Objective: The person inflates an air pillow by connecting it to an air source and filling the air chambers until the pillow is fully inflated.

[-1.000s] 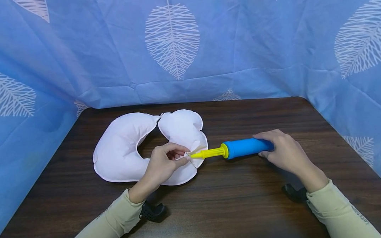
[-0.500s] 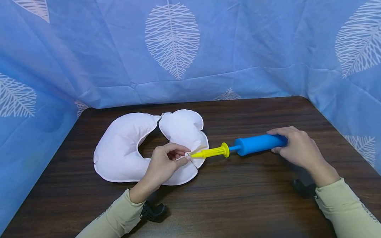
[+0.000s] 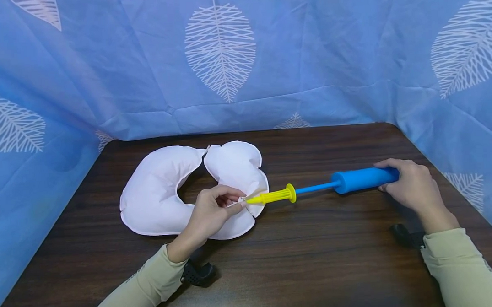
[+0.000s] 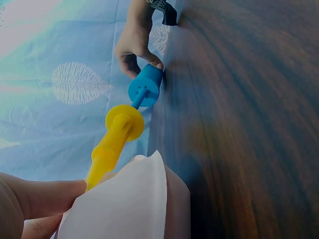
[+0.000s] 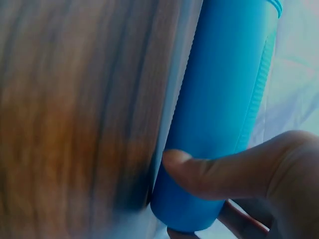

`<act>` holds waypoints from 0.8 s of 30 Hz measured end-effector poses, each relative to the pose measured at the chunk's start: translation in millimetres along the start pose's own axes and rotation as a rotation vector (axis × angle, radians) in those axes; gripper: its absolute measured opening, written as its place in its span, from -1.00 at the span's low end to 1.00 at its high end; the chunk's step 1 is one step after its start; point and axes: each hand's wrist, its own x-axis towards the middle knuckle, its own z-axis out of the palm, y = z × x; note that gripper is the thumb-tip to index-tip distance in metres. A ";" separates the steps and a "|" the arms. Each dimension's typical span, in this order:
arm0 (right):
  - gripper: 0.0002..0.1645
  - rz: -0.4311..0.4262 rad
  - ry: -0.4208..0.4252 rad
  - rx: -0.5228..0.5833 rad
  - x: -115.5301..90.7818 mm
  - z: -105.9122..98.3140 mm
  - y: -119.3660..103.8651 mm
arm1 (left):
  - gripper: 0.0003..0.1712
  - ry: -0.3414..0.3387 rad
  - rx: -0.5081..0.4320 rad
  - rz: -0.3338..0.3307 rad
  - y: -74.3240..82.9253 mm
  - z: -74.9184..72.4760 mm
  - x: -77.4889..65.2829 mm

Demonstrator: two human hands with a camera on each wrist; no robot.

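Observation:
A pale, partly inflated U-shaped neck pillow (image 3: 149, 199) lies on the table's left half. My left hand (image 3: 209, 214) pinches the pillow's valve area, where the yellow nozzle tip of a hand pump (image 3: 362, 179) meets it; the fingers hide the exact joint. The pump has a yellow nozzle end (image 4: 112, 144), a thin blue rod and a blue barrel (image 5: 224, 89). At the barrel's far end my right hand (image 3: 414, 185) grips it, thumb on one side and fingers round the other. A long stretch of rod shows between yellow flange and barrel.
The dark wooden table (image 3: 308, 265) has rounded back corners. A blue curtain (image 3: 307, 54) with white leaf prints hangs behind it and along both sides. Black wrist-worn devices (image 3: 198, 273) sit under both sleeves' cuffs.
My right hand has drawn the blue barrel to the right, away from the yellow nozzle. The blue rod has come out and lengthened. My left hand and the pillow stay in place.

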 end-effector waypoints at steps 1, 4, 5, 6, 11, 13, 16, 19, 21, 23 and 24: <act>-0.40 0.009 0.009 -0.001 0.1 -0.3 1.6 | -0.78 0.000 0.000 0.000 0.2 0.2 0.0; -0.40 0.025 0.016 -0.004 -0.1 -0.6 4.2 | -0.78 -0.002 -0.001 -0.003 0.6 0.5 -0.1; -0.40 0.027 0.014 -0.004 -0.3 -0.5 4.3 | -0.77 -0.005 -0.001 -0.005 0.5 0.5 -0.2; -0.39 0.025 0.012 -0.004 -0.5 -0.4 4.2 | -0.77 -0.007 0.000 -0.005 0.5 0.4 -0.3; -0.39 -0.004 0.005 0.002 -2.7 0.8 0.2 | -0.77 0.002 0.003 -0.004 -0.6 -0.3 0.2; -0.40 -0.016 0.007 0.007 -4.0 2.0 -2.9 | -0.77 0.009 0.005 -0.005 -1.1 -0.6 0.5; -0.41 -0.036 0.005 0.026 -5.0 4.0 -9.5 | -0.77 0.007 0.009 -0.009 -1.6 -0.8 0.6; -0.41 -0.077 -0.011 0.047 -4.8 6.3 -19.7 | -0.78 -0.002 0.010 -0.008 -1.5 -0.4 0.5; -0.41 -0.120 -0.023 0.060 -5.2 8.8 -29.0 | -0.78 -0.002 0.009 -0.006 -1.2 0.0 0.4; -0.39 -0.176 -0.025 0.071 -6.8 12.5 -40.1 | -0.78 0.001 0.010 -0.005 -0.8 0.5 0.4; -0.38 -0.204 -0.027 0.076 -8.2 14.5 -45.9 | -0.78 0.003 0.010 -0.005 -0.7 0.7 0.4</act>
